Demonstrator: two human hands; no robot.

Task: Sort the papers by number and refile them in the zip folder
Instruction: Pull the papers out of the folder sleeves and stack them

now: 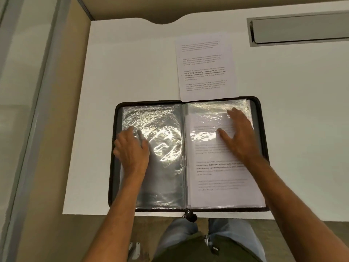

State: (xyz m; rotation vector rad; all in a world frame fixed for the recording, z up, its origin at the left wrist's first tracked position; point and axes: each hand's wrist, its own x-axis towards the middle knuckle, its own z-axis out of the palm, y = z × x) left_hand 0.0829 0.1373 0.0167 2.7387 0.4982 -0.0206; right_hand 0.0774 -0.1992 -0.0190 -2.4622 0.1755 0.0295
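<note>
A black zip folder (261,129) lies open at the near edge of the white table. Its left page is an empty, shiny clear sleeve (162,178). Its right page is a sleeve holding a printed paper (217,171). My left hand (132,148) rests flat on the empty sleeve with fingers spread. My right hand (238,133) presses flat on the upper part of the filled sleeve. A second printed paper (204,67) lies loose on the table just beyond the folder's top edge.
The white table (132,63) has a curved cut-out at its far edge and a grey cable tray lid (300,31) at the back right. A tan partition and glass panel stand on the left. The folder's zip pull (188,214) hangs over the near edge.
</note>
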